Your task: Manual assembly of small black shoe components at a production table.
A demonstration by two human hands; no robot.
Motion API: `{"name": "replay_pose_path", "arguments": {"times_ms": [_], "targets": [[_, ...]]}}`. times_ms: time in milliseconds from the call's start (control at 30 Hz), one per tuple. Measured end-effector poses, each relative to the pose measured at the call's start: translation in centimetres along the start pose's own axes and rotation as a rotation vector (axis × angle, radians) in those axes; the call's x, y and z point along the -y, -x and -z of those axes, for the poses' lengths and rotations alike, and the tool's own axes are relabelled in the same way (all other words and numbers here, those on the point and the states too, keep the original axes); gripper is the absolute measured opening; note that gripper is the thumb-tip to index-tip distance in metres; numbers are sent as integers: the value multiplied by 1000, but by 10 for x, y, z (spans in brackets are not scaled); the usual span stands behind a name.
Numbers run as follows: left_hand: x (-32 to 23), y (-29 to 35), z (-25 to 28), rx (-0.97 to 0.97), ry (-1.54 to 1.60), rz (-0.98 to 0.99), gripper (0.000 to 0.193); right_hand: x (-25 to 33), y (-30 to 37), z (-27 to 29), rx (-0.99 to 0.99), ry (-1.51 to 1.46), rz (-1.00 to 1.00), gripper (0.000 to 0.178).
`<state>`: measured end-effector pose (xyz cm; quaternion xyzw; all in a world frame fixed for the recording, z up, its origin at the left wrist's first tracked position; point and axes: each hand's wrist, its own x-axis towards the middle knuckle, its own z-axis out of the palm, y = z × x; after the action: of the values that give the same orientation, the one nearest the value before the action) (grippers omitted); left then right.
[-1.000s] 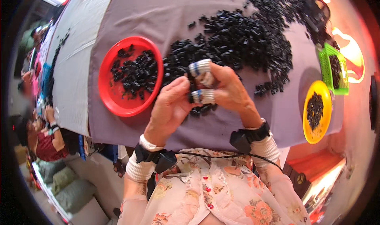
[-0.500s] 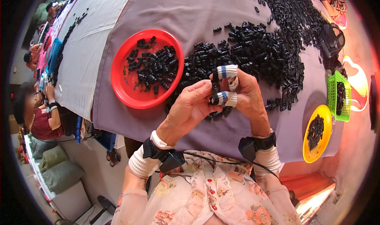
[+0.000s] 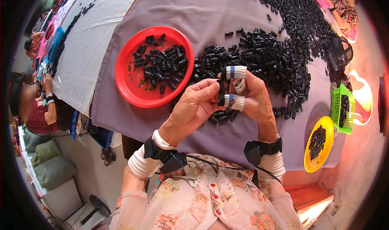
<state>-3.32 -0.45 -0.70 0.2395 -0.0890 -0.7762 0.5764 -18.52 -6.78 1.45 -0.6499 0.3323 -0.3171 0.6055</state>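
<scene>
My left hand is closed, thumb and fingertips pinching a small black plastic part that is mostly hidden by fingers. Facing it, my right hand is closed on the same part, with striped knit covers on its thumb and a finger. A brownish, shiny piece shows inside the right hand's grip; its kind is unclear. Right behind both hands lies a heap of black cylindrical plastic parts. To the left, a red round tray contains more of them and small dark scraps.
A yellow plate with dark bits and a green basket are at the table's right edge. More black parts spread toward the far right, near a black strapped object. Another person sits at the left.
The view has shifted slightly. Both hands stay together at the black part, whose visible portion is now smaller between the fingers. The person at the left has moved a hand a little.
</scene>
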Motion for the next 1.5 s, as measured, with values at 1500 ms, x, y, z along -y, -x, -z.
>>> {"name": "replay_pose_path", "arguments": {"times_ms": [1500], "targets": [[1,-5,2,22,-212,77,22,-10,7,10,-18,58,-19,34]]}}
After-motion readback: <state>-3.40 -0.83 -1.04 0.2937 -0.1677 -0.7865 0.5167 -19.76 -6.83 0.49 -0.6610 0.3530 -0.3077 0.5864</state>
